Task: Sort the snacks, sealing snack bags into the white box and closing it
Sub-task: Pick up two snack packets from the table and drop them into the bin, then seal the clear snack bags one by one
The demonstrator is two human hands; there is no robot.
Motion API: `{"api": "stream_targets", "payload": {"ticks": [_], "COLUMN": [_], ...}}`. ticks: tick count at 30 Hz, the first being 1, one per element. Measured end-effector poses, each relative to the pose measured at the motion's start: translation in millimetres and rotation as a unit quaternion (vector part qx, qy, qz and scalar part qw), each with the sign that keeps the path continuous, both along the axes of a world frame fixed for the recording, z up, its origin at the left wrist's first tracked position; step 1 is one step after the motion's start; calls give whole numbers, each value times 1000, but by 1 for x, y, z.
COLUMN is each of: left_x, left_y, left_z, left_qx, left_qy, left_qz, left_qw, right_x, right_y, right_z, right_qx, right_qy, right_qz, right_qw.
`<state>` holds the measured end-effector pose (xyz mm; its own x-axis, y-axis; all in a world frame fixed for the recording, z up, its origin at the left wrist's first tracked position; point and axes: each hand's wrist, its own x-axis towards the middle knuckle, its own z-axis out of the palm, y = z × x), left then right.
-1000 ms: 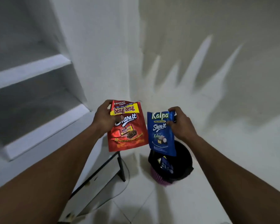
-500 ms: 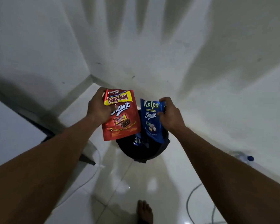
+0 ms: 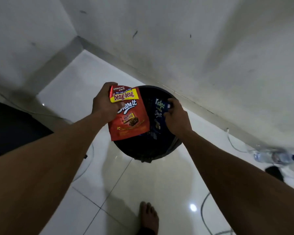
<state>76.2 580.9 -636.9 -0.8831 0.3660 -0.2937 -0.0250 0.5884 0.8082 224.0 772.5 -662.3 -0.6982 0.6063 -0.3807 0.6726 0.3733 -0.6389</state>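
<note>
My left hand [image 3: 104, 106] grips the top left corner of a red beng-beng snack bag [image 3: 129, 121], which hangs over the left part of a round black bin [image 3: 159, 150] on the floor. My right hand [image 3: 176, 116] pinches the top of a blue Kalpa snack bag [image 3: 158, 114], which hangs lower, inside the bin's dark opening. More blue wrappers lie dimly at the bin's bottom. No white box is in view.
The bin stands on a white tiled floor close to a white wall [image 3: 210, 48]. A clear water bottle [image 3: 277, 156] with a blue cap lies at the right. Cables [image 3: 204, 211] run over the floor. My bare foot [image 3: 148, 216] is below the bin. A dark object [image 3: 15, 126] is at left.
My view has tilted down from the shelf and wall to the floor. Both hands have moved over the black bin, and the blue bag has dropped lower into its opening.
</note>
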Motion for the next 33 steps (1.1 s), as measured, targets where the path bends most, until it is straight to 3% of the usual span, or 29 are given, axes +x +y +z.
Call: {"api": "stream_targets", "payload": {"ticks": [11, 15, 20, 26, 33], "left_x": [21, 30, 44, 70, 107], "left_y": [30, 17, -24, -94, -248], "left_z": [-22, 15, 112, 275, 452], "left_qx": [-59, -91, -100, -80, -111], "left_qy": [-107, -68, -12, 46, 120], "left_qz": [-25, -26, -33, -33, 29], "left_qw": [992, 993, 994, 995, 986], "right_x": [13, 13, 10, 3, 1], "right_y": [12, 6, -24, -85, -208], "right_z": [6, 47, 141, 311, 496], "right_qx": [25, 48, 111, 154, 217], "right_qy": [-30, -40, -36, -49, 4], "right_qz": [21, 56, 149, 260, 341], "right_qw": [999, 996, 982, 952, 915]}}
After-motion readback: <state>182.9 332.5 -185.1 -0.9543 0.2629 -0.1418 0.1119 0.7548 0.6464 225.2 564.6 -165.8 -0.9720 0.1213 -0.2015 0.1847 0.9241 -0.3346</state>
